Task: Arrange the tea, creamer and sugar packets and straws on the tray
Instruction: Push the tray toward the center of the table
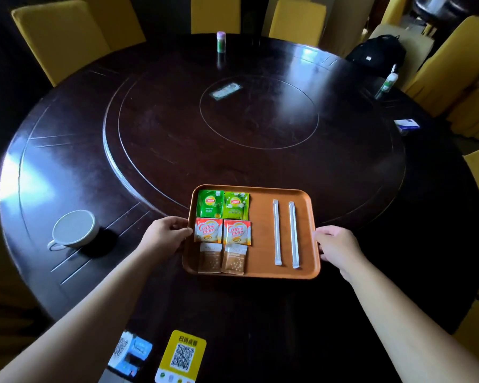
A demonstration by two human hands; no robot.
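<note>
An orange tray rests on the dark round table near its front edge. On its left part lie two green tea packets in the far row, two red creamer packets in the middle row and two brown sugar packets in the near row. Two wrapped straws lie side by side, lengthwise, on the right part. My left hand grips the tray's left rim. My right hand grips the right rim.
A white cup stands on the table to the left. Two QR-code cards lie near the front edge. A small bottle stands at the far side, a spray bottle at the right. Yellow chairs ring the table.
</note>
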